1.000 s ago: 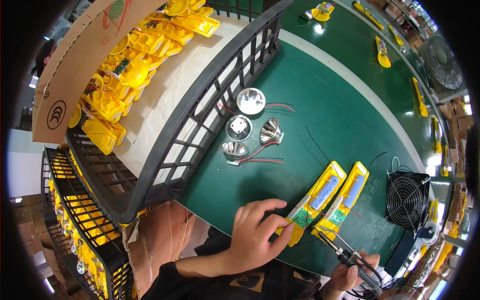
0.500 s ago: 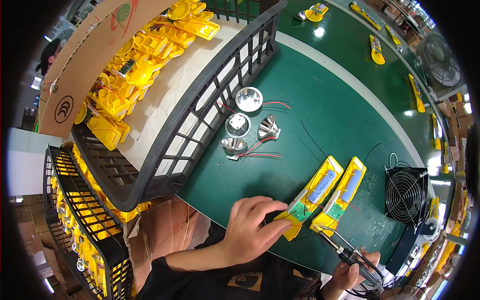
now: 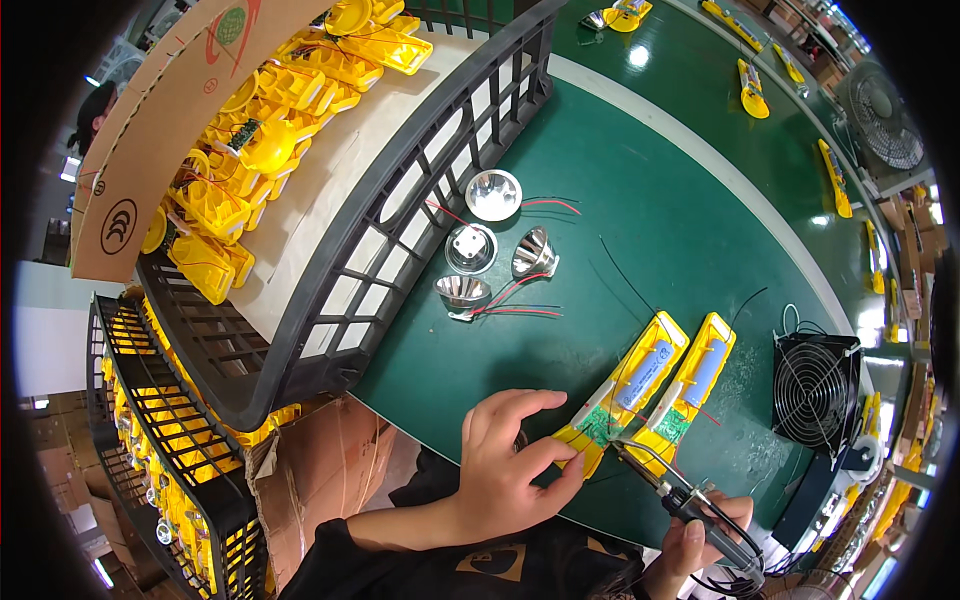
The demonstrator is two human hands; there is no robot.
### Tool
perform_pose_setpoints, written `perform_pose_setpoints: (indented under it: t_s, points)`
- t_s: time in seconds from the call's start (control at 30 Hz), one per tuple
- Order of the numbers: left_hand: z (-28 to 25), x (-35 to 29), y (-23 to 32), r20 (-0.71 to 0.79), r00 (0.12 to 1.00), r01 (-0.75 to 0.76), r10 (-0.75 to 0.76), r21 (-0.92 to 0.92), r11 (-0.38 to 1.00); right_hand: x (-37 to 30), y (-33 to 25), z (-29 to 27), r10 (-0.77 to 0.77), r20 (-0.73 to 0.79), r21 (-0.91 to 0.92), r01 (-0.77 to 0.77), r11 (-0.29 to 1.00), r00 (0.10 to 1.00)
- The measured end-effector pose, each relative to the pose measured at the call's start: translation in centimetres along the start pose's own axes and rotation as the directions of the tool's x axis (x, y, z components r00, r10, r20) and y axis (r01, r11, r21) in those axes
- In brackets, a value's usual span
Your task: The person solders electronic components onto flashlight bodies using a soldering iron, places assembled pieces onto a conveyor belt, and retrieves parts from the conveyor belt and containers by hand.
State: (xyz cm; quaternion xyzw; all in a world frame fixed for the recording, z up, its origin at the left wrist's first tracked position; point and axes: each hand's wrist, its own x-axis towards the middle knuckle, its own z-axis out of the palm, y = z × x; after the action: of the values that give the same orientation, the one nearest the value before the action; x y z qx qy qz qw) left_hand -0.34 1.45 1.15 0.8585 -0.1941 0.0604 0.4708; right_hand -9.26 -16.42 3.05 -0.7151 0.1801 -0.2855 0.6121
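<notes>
Two yellow plastic flashlight housings lie side by side, the left housing (image 3: 650,345) and the right housing (image 3: 714,335). Each holds a blue cylindrical battery and a green circuit board (image 3: 598,425) with thin wires. At the lower end of the left housing is my left hand (image 3: 510,455), its thumb and one fingertip pinched together and the index finger raised. What lies in the pinch is too small to make out. My right hand (image 3: 705,540) grips a soldering iron (image 3: 690,503) with a curved metal feed tube. Its tip is between the two housings, next to the left one's circuit board.
Several silver reflectors (image 3: 494,195) with red and black wires lie beside a black plastic crate (image 3: 345,240). Yellow housings and a cardboard box flap (image 3: 150,120) fill the crate's far side. A black square fan (image 3: 815,385) stands right; a conveyor (image 3: 690,90) carries more housings.
The soldering iron has moved left, its tip going from the right housing to beside the left one. My left index finger has lifted, while thumb and another fingertip have come together.
</notes>
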Motion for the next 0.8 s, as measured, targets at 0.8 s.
perform_pose_setpoints:
  t_s: [0.8]
  points:
    - [0.04,0.11,-0.03,0.010,0.999,0.036,-0.036,0.009,0.999,-0.18,0.09,0.01,0.090,0.091,-0.026,-0.088,0.996,0.992]
